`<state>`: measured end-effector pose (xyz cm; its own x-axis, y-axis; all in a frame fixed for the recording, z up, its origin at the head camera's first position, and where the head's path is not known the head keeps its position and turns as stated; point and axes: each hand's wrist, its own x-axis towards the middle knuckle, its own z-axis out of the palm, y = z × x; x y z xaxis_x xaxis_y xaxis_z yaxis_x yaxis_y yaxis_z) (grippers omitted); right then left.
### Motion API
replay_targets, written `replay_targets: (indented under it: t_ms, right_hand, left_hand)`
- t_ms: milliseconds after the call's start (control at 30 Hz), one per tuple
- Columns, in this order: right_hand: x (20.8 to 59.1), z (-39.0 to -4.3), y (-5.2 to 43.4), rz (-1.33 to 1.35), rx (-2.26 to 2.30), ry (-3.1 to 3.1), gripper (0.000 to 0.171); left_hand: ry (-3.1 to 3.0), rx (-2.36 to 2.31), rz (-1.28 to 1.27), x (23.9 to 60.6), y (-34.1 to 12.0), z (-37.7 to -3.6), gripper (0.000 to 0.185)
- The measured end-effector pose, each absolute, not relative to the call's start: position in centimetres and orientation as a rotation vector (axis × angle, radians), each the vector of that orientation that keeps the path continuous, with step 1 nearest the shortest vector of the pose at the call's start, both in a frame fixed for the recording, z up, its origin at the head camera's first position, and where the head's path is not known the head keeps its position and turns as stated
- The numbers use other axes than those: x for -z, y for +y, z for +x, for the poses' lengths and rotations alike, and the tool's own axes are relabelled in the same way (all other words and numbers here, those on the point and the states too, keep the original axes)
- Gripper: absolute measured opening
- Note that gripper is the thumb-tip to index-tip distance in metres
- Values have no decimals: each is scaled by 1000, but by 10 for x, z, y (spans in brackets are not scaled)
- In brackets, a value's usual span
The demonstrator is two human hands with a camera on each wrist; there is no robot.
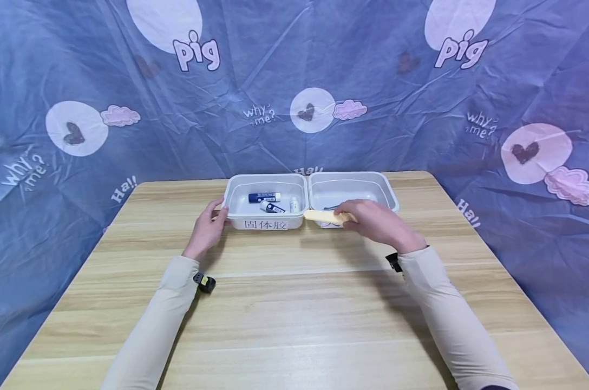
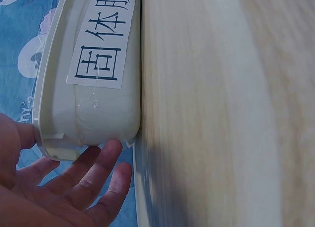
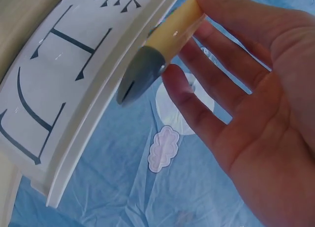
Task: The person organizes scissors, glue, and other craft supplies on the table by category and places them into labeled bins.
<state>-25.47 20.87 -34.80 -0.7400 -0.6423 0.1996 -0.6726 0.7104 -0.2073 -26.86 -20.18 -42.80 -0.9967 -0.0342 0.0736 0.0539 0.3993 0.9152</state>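
My left hand [image 1: 209,230] holds the front left corner of a white plastic bin [image 1: 294,223], thumb at the rim and fingertips against the end wall. Inside lie blue-and-white glue sticks [image 1: 264,197] and a whitish one by the right wall. A yellow utility knife [image 1: 326,217] with a grey end is pinched in my right hand [image 1: 372,223], lying level over the front rim of a second white bin [image 1: 350,187]. The right wrist view shows the knife's grey tip [image 3: 142,72] beside that labelled wall. Something slim and dark [image 1: 331,207] inside this bin is partly hidden by my hand.
Both bins stand side by side at the back of a wooden table [image 1: 294,319], with paper labels [image 1: 265,224] on their fronts. A blue printed cloth [image 1: 255,146] hangs behind and around the table.
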Motion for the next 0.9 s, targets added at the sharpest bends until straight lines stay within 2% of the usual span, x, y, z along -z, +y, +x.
replay_targets:
  t_ms: [900]
  right_hand:
    - [354, -268, 223, 1000, -511, -2619, 29]
  left_hand:
    - [-2560, 1695, -12, 426, -201, -266, 53]
